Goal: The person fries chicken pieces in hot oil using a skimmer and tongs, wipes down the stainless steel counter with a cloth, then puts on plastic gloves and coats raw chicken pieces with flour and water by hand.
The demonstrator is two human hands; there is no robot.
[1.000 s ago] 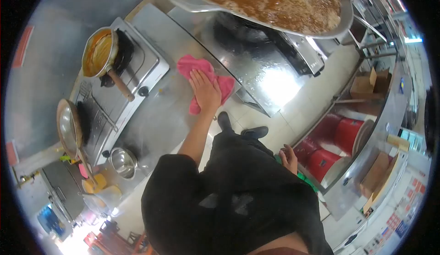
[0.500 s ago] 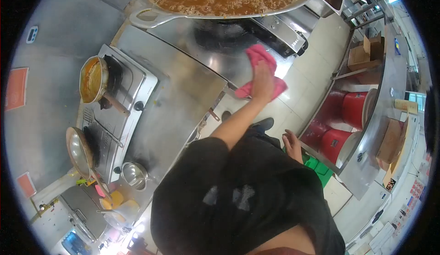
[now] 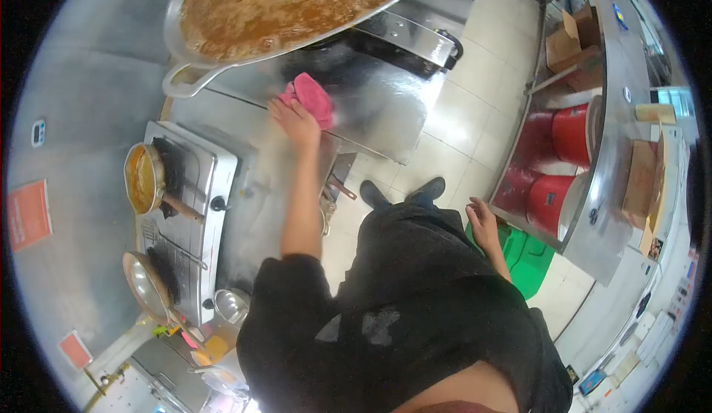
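My left hand [image 3: 299, 123] presses on a pink cloth [image 3: 314, 101] on the steel worktop [image 3: 371, 101], its fingers at the cloth's left edge. Just above them stands a large oval pan [image 3: 185, 83] of bubbling brown liquid, one loop handle pointing down toward the cloth. My right hand [image 3: 482, 222] hangs at my side, holding nothing, with its fingers loosely apart. It is over the floor, close to a green plastic crate [image 3: 523, 261].
A two-burner stove [image 3: 222, 172] at left carries a small pot [image 3: 144, 179] and a wooden-handled pan [image 3: 144, 283]. A metal bowl [image 3: 231, 305] sits beside it. Red buckets [image 3: 552, 199] and a cardboard box [image 3: 571, 38] occupy the shelving at right.
My left hand and the pink cloth have moved left, from the worktop's right part over the edge to below the pan handle. The view has shifted. My right hand still hangs free.
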